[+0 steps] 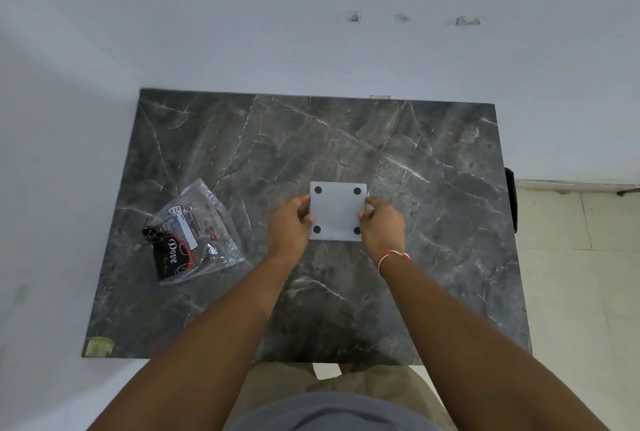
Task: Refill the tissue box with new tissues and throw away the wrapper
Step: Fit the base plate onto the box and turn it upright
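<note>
A square white tissue box (337,211) rests upside down near the middle of the dark marble table (415,160), its flat base with a black round foot in each corner facing up. My left hand (289,224) grips its left side and my right hand (382,224) grips its right side, fingers curled over the edges. To the left lies the crumpled clear plastic wrapper (194,233) with black and red print, flat and apart from both hands. What is inside the box is hidden.
The table stands against a white wall (311,15), with white floor to the left and pale tiles (571,257) to the right. A dark object (510,198) hangs at the table's right edge. A patch of yellowish tape (99,346) marks the front left corner.
</note>
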